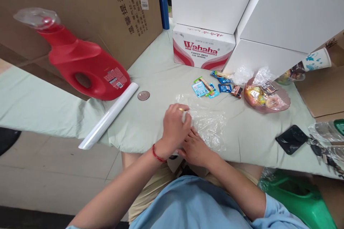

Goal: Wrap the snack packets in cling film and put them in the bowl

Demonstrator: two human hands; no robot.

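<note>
A crinkled sheet of clear plastic film (211, 123) lies flat near the front edge of the cloth-covered table. My left hand (175, 121), with a red cord at the wrist and a ring, is closed over its left side. Some whitish crumpled film shows between thumb and fingers. Just below, my right hand (195, 146) rests palm down with its fingers stretched out, touching the film's lower left edge. A round brown disc (143, 95) lies to the left of the hands. Small snack packets (202, 87) are scattered beyond the film.
A white roll (109, 116) lies slanted beside a red jug (88, 64) at left. At right are a pink bowl (282, 102) of wrapped snacks, a black pouch (291, 139) and keys (324, 154). A Wahaha carton (202, 48) stands at the back.
</note>
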